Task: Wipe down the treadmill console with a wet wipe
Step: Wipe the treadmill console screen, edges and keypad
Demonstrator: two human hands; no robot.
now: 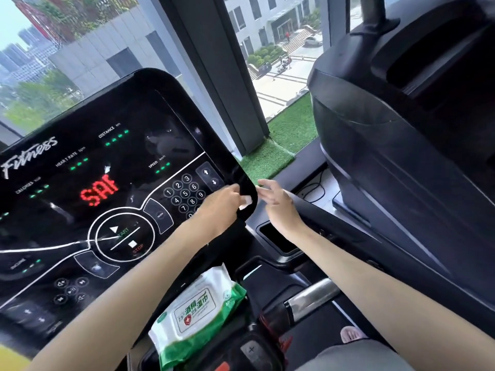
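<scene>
— Where's the wet wipe [246, 202]?
— Pinched in the left grip [226, 203], at the treadmill console [107, 183]'s lower right corner; the panel's length stretches away leftward.
— And the right grip [274, 200]?
— Fingers relaxed, holding nothing, just beside that edge.

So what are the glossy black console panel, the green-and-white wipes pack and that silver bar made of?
Flat black console panel: probably hard plastic or glass, glossy; it mirrors light and shows smears. Green-and-white wipes pack: soft plastic film, shiny and crinkled. Short silver bar: likely polished metal, bright reflections.
</scene>
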